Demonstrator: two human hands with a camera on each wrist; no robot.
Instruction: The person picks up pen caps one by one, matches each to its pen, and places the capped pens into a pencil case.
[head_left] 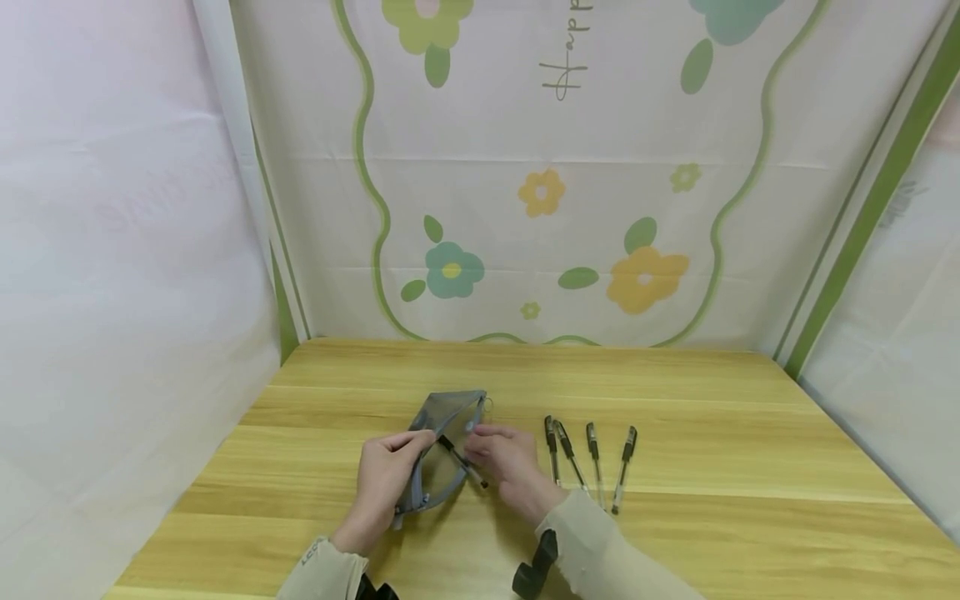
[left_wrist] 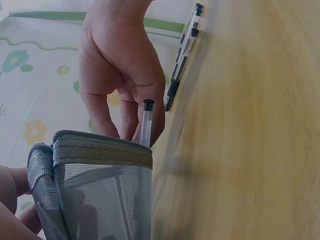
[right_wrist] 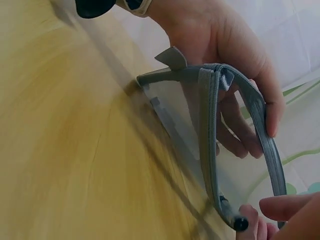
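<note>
A grey mesh zip pouch (head_left: 442,408) stands with its mouth spread apart. My left hand (head_left: 393,475) grips its near rim, thumb on one side and fingers on the other. At the opposite rim is my right hand (head_left: 510,462), thumb and fingertips pinching the zip edge. A clear pen (left_wrist: 146,122) with a black end lies in the pouch's mouth. Part of it shows through the mesh, and its black end (right_wrist: 240,223) sticks out close beside the right fingers. The right fingertips are partly hidden behind the rim.
Several black-capped clear pens (head_left: 592,454) lie side by side on the wooden table (head_left: 750,517), to the right of the right hand. A flower-printed cloth (head_left: 540,250) hangs behind the table, with pale cloth at both sides.
</note>
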